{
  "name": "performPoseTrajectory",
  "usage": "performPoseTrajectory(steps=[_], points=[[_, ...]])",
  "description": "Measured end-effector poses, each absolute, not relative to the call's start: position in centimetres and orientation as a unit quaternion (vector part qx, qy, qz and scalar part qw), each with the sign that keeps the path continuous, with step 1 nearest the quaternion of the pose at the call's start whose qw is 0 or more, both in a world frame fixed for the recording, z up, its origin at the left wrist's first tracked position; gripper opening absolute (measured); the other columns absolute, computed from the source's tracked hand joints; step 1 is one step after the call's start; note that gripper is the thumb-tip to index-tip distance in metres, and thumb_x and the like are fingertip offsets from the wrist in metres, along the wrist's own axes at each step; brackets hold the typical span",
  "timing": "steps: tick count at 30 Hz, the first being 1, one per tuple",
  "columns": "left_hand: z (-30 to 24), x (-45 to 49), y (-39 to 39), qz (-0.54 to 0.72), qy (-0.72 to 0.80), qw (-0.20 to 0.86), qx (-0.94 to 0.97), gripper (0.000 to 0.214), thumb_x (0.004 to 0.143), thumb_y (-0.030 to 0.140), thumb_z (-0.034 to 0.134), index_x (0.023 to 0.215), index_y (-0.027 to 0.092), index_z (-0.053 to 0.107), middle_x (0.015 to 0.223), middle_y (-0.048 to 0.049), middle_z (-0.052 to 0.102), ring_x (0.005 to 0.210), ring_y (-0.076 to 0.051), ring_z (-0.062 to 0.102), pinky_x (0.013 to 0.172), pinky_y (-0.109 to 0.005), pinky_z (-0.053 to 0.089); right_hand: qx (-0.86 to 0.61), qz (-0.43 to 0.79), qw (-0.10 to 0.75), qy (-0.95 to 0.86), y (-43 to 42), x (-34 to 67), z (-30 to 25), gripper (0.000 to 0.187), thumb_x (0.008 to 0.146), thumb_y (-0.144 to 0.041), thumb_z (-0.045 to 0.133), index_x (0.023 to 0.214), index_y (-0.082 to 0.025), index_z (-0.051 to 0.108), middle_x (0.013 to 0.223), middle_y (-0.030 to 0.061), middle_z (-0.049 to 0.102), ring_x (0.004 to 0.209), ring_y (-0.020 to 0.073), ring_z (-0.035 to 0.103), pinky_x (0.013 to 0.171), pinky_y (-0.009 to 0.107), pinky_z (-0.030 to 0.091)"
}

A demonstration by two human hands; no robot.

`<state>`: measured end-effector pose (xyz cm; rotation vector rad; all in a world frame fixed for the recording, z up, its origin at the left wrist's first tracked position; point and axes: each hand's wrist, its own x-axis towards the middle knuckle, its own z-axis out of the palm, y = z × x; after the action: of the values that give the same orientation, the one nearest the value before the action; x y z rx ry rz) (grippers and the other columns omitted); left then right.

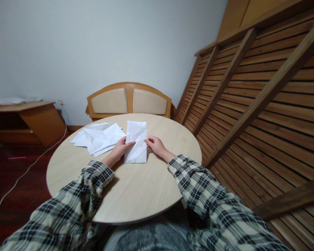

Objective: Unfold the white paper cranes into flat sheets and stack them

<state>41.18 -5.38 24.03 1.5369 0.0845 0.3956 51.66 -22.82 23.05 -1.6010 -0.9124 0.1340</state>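
Note:
A creased white sheet of paper (136, 141), folded lengthwise, lies on the round pale wooden table (136, 188). My left hand (121, 147) rests on the sheet's left edge, fingers pressed onto it. At the sheet's right edge, my right hand (155, 145) pinches the paper with curled fingers. Both arms wear plaid sleeves.
A pile of crumpled white sheets (99, 137) lies on the table left of my left hand. A tan chair (129, 100) stands behind the table. A slatted wooden frame (251, 90) leans along the right. A low wooden desk (26, 120) and a white cable (28, 169) are at left.

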Motion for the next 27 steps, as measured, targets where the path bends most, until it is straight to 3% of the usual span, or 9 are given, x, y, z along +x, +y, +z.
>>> performPoseTrajectory(steps=[7, 14, 19, 27], points=[[23.88, 41.27, -5.37, 0.191, 0.043, 0.685, 0.702, 0.041, 0.067, 0.031, 0.078, 0.101, 0.012, 0.065, 0.101, -0.0127, 0.072, 0.083, -0.022, 0.067, 0.076, -0.035, 0.054, -0.714, -0.01, 0.573, -0.402, -22.75, 51.82, 22.86, 0.031, 0.083, -0.04, 0.057, 0.063, -0.017, 0.051, 0.059, -0.0023, 0.05, 0.057, 0.0114, 0.047, 0.055, 0.023, 0.035], [23.58, 41.53, -4.79, 0.218, 0.048, 0.674, 0.704, 0.042, 0.067, 0.033, 0.077, 0.101, 0.011, 0.066, 0.102, -0.0129, 0.072, 0.083, -0.022, 0.067, 0.076, -0.034, 0.053, -0.685, 0.094, 0.625, -0.362, -22.84, 51.41, 23.18, 0.038, 0.089, -0.05, 0.048, 0.069, -0.018, 0.051, 0.059, -0.003, 0.05, 0.051, 0.0094, 0.046, 0.049, 0.021, 0.037], [23.54, 41.59, -4.7, 0.221, 0.051, 0.681, 0.696, 0.042, 0.067, 0.034, 0.077, 0.101, 0.011, 0.066, 0.1, -0.012, 0.072, 0.081, -0.021, 0.067, 0.075, -0.034, 0.053, -0.677, 0.141, 0.625, -0.361, -22.77, 51.33, 22.93, 0.04, 0.086, -0.054, 0.052, 0.068, -0.019, 0.049, 0.057, -0.0037, 0.049, 0.048, 0.009, 0.045, 0.046, 0.02, 0.037], [24.03, 41.21, -5.23, 0.193, 0.054, 0.692, 0.693, 0.039, 0.067, 0.036, 0.076, 0.096, 0.013, 0.066, 0.094, -0.0096, 0.072, 0.079, -0.02, 0.065, 0.071, -0.031, 0.051, -0.694, 0.058, 0.59, -0.408, -22.97, 51.29, 23.18, 0.035, 0.086, -0.044, 0.053, 0.063, -0.019, 0.049, 0.056, -0.0027, 0.049, 0.051, 0.0109, 0.047, 0.049, 0.023, 0.036]])
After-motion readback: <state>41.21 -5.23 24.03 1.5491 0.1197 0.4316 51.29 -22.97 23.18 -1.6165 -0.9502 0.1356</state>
